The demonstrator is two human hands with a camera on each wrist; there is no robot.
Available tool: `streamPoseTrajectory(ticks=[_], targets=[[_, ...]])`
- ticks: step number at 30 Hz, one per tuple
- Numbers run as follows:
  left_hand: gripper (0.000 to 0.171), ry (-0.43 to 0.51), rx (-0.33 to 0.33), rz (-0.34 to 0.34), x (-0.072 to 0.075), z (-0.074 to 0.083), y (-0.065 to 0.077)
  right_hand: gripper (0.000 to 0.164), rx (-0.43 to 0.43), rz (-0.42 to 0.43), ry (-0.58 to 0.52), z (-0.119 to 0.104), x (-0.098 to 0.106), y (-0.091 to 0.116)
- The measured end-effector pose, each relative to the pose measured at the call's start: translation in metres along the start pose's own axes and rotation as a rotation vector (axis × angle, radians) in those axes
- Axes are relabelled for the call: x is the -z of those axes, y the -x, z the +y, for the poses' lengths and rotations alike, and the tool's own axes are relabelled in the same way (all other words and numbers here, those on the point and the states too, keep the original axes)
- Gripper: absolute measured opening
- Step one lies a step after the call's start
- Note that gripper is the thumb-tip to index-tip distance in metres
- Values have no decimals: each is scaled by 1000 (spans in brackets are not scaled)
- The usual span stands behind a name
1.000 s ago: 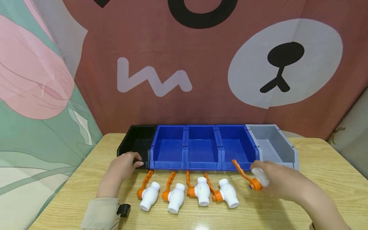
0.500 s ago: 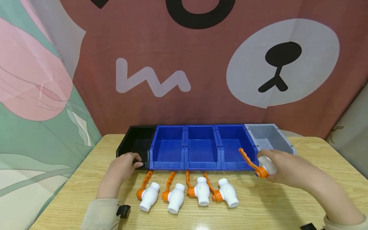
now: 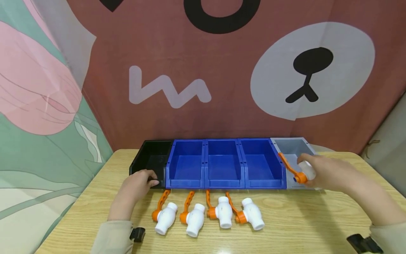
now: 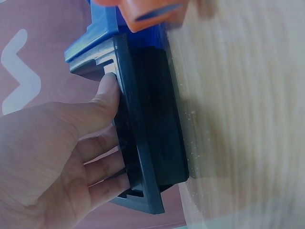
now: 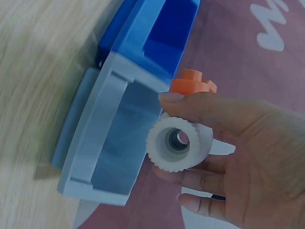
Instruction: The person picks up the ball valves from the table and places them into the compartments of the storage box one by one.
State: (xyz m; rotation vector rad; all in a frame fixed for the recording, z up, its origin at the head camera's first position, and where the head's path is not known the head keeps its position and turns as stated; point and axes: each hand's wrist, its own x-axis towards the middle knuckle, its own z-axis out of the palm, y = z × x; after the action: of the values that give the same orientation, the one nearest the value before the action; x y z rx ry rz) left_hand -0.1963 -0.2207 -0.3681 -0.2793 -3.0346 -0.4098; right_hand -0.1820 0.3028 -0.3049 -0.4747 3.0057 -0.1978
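Observation:
My right hand (image 3: 331, 173) holds a white plastic ball valve (image 3: 307, 171) with an orange lever, up over the front of the grey bin (image 3: 290, 150). In the right wrist view the valve's open ribbed end (image 5: 174, 145) faces the camera, thumb on one side and fingers round the other. At the far left, my left hand (image 3: 135, 185) grips the front rim of the black bin (image 3: 152, 150); the left wrist view has its thumb (image 4: 108, 88) on the rim. Several more such valves, among them a leftmost valve (image 3: 166, 218), lie in a row before the bins.
Three blue bins, including a middle blue bin (image 3: 223, 164), stand side by side between the black and grey ones. All sit on a wooden table (image 3: 285, 225) against a printed cloth (image 3: 228, 106) hanging behind.
My right hand has carried the valve up, back and to the right, from in front of the bins to over the grey bin. The left hand has stayed on the black bin.

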Motion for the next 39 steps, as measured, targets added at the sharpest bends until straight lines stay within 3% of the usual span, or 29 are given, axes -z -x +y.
streamPoseTrajectory(ticks=[8, 15, 26, 39], targets=[[12, -9, 5, -5, 0, 0, 0, 57, 41, 34, -32, 17, 8, -14], [11, -21, -4, 9, -2, -1, -1, 62, -16, -36, -42, 28, 15, -27], [10, -25, -31, 26, -3, -1, -1, 65, -13, -137, -112, 30, 19, -45], [10, -35, -35, 32, -5, 0, -3, 73, -79, -217, -97, 33, 14, -62]])
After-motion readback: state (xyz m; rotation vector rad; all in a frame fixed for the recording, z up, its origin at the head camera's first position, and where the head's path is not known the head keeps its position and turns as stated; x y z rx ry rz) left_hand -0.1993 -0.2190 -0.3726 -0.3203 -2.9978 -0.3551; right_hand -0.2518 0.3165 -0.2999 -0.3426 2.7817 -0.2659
